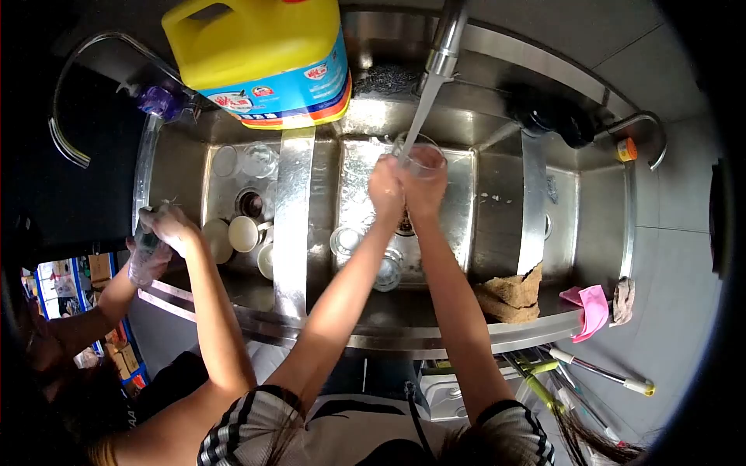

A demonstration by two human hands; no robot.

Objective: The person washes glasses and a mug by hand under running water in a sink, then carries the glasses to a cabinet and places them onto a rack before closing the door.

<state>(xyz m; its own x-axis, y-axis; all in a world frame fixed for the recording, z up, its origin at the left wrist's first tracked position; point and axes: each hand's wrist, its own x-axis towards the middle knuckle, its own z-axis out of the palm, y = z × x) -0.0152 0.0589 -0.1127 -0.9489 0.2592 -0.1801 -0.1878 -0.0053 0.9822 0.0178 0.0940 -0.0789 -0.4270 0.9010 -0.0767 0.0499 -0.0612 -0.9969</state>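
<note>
Over the middle basin, my left hand and my right hand close together round a clear glass. Water runs from the tap into or against the glass; exactly where it lands is blurred. My fingers wrap the glass side by side, and its lower part is hidden behind them. Beneath my forearms, a clear glass and another glass piece lie on the floor of the middle basin.
At the left, a co-worker's soapy hands hold a dark item. The left basin has cups and glasses. A yellow jug stands behind. Brown cloth and pink cloth hang on the front edge.
</note>
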